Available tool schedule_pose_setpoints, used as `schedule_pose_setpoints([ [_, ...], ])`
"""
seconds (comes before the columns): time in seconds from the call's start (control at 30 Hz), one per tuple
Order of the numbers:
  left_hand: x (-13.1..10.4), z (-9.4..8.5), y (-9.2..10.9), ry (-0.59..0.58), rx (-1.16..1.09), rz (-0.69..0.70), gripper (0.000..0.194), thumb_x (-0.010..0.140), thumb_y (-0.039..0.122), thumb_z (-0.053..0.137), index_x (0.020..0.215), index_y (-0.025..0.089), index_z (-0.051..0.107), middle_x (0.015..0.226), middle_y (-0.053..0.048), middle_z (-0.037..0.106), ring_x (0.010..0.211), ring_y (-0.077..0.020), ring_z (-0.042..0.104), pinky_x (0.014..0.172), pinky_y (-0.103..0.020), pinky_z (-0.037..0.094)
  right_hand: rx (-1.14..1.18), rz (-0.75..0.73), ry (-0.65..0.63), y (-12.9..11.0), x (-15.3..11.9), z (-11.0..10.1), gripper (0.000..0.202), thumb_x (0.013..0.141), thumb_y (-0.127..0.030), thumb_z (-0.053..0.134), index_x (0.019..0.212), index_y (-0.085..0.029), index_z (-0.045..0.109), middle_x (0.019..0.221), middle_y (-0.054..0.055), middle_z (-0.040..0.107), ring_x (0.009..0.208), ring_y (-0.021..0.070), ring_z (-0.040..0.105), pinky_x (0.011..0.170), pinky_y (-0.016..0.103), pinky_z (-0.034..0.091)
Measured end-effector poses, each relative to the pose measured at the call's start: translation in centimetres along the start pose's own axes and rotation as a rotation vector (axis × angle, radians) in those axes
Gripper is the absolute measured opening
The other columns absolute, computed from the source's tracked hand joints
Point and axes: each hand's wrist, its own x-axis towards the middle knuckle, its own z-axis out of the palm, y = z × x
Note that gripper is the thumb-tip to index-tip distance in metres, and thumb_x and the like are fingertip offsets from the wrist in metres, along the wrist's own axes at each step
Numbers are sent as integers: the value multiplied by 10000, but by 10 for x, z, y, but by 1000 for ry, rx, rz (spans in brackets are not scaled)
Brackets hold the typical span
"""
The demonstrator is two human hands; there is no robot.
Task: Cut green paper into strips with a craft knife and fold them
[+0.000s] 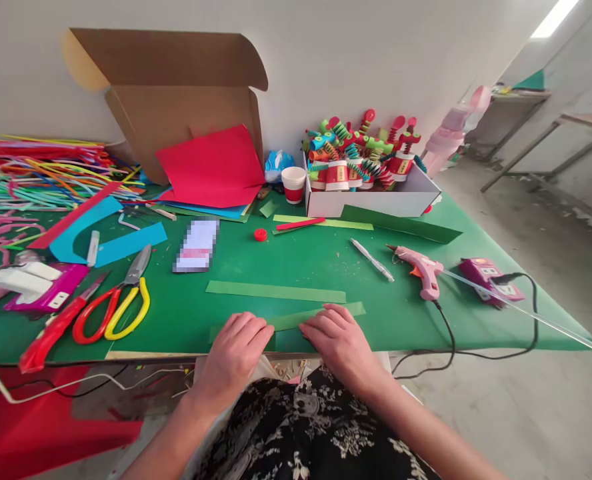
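A light green paper strip (288,321) lies across the near edge of the table, partly covered by both hands. My left hand (242,347) is closed on its left part, fingers bent and pressed together. On its right part my right hand (340,340) is also closed, with the strip's end (357,309) sticking out past the fingers. The undersides of the fingers and thumbs are hidden. Just beyond the hands a second light green paper strip (276,291) lies flat, touched by neither hand.
Scissors (129,293) and a red-handled knife (59,327) lie left. A phone (197,245), red cap (261,235) and white pen (373,260) lie farther back. At right is a pink glue gun (421,268) with its cord. A white box (371,203) holds colourful figures.
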Motion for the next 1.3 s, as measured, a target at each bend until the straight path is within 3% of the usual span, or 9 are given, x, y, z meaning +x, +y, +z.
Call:
schedule_pose_setpoints([
  [0.2,-6,5,0,117,-12,64,145,941,72,505,991,96,639,898,-103,673,851,-217,567,771,-362,468,70,65,37,-7,0,-5,195,973,-299,582,1090,-176,678,992,60,718,915,182,590,913,359,453],
  [0.4,-5,6,0,166,-103,82,158,944,81,499,985,132,642,887,-85,689,859,-200,601,793,-350,490,57,42,10,-12,7,4,197,998,-287,537,997,-190,708,851,38,701,773,166,542,741,319,416],
  [0.6,-4,4,11,67,-81,-37,169,972,130,491,1000,159,655,912,-68,690,854,-187,580,793,-347,468,52,116,-38,-12,0,4,209,999,-236,528,922,-211,721,817,27,697,755,165,545,710,310,399],
  [0.73,0,1,17,39,-129,-211,198,989,171,479,879,185,644,856,-42,662,822,-177,552,771,-335,431,112,268,-54,-7,-2,-2,176,975,-258,579,883,-224,725,833,21,706,770,159,579,730,315,409],
  [0.87,5,0,15,-90,-162,-320,244,1003,209,451,825,200,618,839,-29,637,814,-185,533,754,-339,389,214,410,-83,-2,0,-8,155,951,-272,623,828,-233,709,815,8,698,798,166,598,773,321,400],
  [1.03,14,-2,10,-235,-148,-366,218,985,212,488,785,202,574,808,-12,615,787,-188,519,717,-339,347,185,493,-164,-2,7,-10,164,931,-265,642,777,-210,637,768,7,669,765,186,576,757,324,363],
  [1.3,25,-1,9,-331,-55,-369,220,942,194,535,724,212,506,762,-2,589,767,-191,502,668,-334,317,133,482,-227,2,13,-10,200,904,-252,669,745,-207,556,726,-14,632,693,163,530,703,305,314],
])
